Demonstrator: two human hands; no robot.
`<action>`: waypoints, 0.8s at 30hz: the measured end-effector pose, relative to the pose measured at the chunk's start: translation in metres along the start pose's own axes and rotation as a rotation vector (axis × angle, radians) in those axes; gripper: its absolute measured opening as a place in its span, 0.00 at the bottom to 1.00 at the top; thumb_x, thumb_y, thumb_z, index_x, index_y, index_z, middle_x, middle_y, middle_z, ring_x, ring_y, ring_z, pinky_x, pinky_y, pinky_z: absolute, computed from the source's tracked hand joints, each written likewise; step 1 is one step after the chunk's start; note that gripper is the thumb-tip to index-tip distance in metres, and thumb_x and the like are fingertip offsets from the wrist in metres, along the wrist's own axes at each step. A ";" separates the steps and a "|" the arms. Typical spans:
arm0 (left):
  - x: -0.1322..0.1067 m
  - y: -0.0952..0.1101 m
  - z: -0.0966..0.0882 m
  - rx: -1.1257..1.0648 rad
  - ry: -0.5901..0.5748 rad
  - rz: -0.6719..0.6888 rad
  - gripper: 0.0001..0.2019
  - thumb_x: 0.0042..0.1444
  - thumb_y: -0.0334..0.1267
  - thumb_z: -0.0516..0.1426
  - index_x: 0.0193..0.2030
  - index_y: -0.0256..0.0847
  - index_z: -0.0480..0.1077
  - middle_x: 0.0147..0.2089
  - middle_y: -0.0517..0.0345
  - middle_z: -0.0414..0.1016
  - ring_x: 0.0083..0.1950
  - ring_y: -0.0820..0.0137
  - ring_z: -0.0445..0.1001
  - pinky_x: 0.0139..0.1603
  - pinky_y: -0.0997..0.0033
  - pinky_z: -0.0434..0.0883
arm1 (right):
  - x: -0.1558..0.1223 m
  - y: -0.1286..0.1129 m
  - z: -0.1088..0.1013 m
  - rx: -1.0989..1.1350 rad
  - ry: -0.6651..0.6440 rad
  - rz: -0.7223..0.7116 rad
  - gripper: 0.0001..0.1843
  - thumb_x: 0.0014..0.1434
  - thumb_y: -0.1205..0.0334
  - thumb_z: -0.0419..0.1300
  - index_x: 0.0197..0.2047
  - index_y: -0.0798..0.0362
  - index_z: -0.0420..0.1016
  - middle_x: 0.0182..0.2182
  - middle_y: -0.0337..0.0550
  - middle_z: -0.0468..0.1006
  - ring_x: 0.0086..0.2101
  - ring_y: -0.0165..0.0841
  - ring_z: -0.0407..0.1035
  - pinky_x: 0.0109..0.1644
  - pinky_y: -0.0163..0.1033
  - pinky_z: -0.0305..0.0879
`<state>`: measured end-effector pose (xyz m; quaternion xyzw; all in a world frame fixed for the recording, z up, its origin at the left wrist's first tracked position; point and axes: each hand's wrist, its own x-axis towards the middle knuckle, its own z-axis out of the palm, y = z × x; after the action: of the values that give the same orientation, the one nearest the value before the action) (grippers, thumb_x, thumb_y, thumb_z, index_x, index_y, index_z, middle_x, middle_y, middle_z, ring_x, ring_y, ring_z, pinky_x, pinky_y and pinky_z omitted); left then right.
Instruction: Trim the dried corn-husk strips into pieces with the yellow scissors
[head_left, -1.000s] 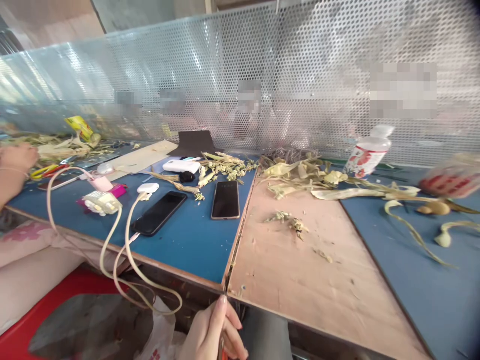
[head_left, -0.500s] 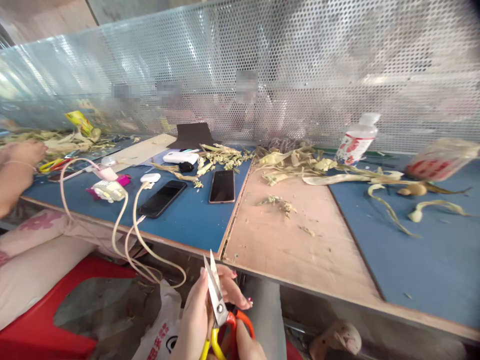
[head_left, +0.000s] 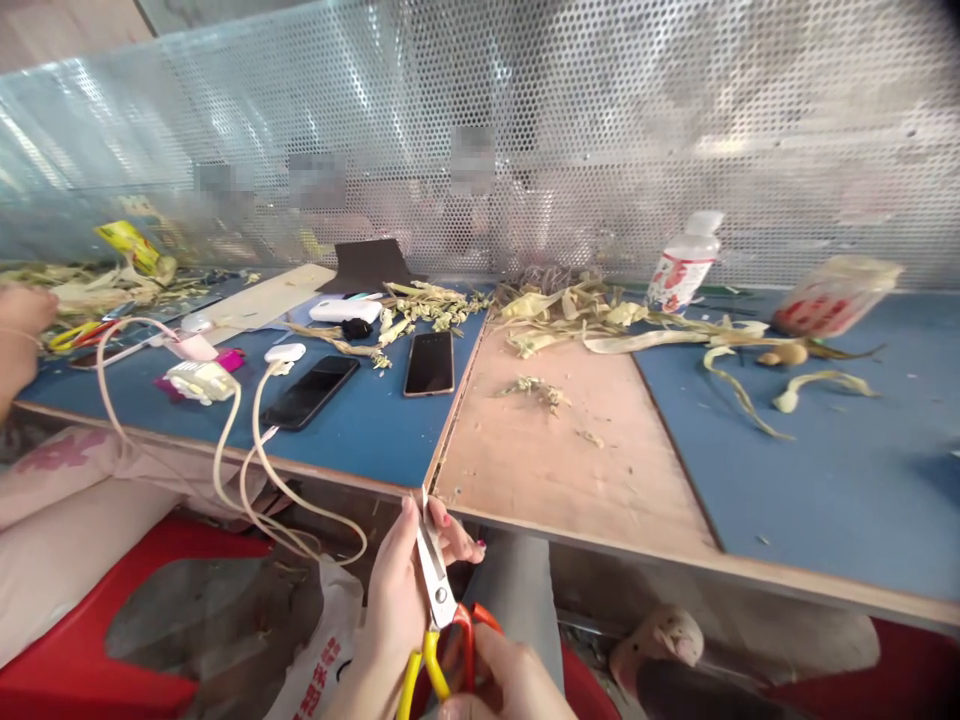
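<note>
A pair of scissors (head_left: 437, 590) with one yellow and one red handle points up and away, just in front of the table edge. My right hand (head_left: 517, 680) is closed round the handles. Behind the blades, my left hand (head_left: 397, 570) is cupped with thumb and fingers apart, the thumb on the left of the blades and the fingertips on the right. The blades are nearly together. I see nothing held in the left hand, though its palm is partly hidden by the scissors.
Beyond lie two phones (head_left: 429, 363), charging cables (head_left: 259, 440) and dried husks (head_left: 570, 310). A white bottle (head_left: 684, 262) and a tilted jar (head_left: 836, 297) stand by the perforated metal screen (head_left: 570, 120). At left are another person's hand (head_left: 22, 310) and a red stool (head_left: 150, 580).
The scissor blades have closed from slightly apart to nearly together. The camera view has turned a little, so the table things sit further left and slightly higher.
</note>
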<state>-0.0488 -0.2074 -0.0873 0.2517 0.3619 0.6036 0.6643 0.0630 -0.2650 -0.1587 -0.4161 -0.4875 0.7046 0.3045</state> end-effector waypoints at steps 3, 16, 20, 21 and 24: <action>0.000 -0.003 0.003 -0.023 -0.010 0.008 0.17 0.57 0.50 0.52 0.27 0.37 0.66 0.21 0.58 0.69 0.26 0.68 0.70 0.35 0.65 0.70 | 0.000 0.002 -0.008 -0.100 0.050 0.002 0.17 0.42 0.49 0.66 0.29 0.53 0.72 0.21 0.36 0.70 0.22 0.25 0.60 0.22 0.27 0.49; -0.005 -0.009 0.008 -0.041 -0.064 0.011 0.17 0.60 0.47 0.49 0.28 0.38 0.66 0.22 0.58 0.69 0.28 0.68 0.71 0.41 0.61 0.70 | -0.001 0.003 -0.010 0.104 0.028 0.108 0.11 0.35 0.62 0.68 0.25 0.54 0.74 0.17 0.31 0.70 0.20 0.24 0.61 0.22 0.26 0.50; -0.006 -0.005 0.008 -0.035 -0.065 0.010 0.16 0.60 0.47 0.49 0.28 0.38 0.66 0.22 0.57 0.69 0.29 0.66 0.72 0.44 0.59 0.69 | 0.003 0.003 -0.006 0.012 0.040 0.143 0.10 0.33 0.66 0.68 0.23 0.54 0.72 0.15 0.30 0.68 0.18 0.23 0.58 0.20 0.27 0.48; -0.006 -0.004 0.008 -0.029 -0.065 -0.009 0.16 0.59 0.48 0.50 0.28 0.38 0.66 0.22 0.57 0.69 0.30 0.65 0.73 0.45 0.58 0.69 | 0.003 0.002 -0.007 -0.015 0.036 0.147 0.10 0.33 0.67 0.68 0.23 0.54 0.72 0.15 0.30 0.67 0.18 0.23 0.58 0.19 0.27 0.47; -0.005 -0.004 0.007 -0.019 -0.046 -0.019 0.17 0.59 0.48 0.50 0.27 0.38 0.66 0.21 0.59 0.68 0.30 0.65 0.73 0.46 0.58 0.69 | -0.001 -0.008 -0.010 -0.079 0.007 0.133 0.09 0.35 0.69 0.67 0.22 0.54 0.70 0.16 0.30 0.68 0.19 0.23 0.58 0.19 0.26 0.47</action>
<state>-0.0410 -0.2120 -0.0857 0.2559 0.3430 0.5949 0.6804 0.0724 -0.2589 -0.1528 -0.4618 -0.4851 0.7021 0.2418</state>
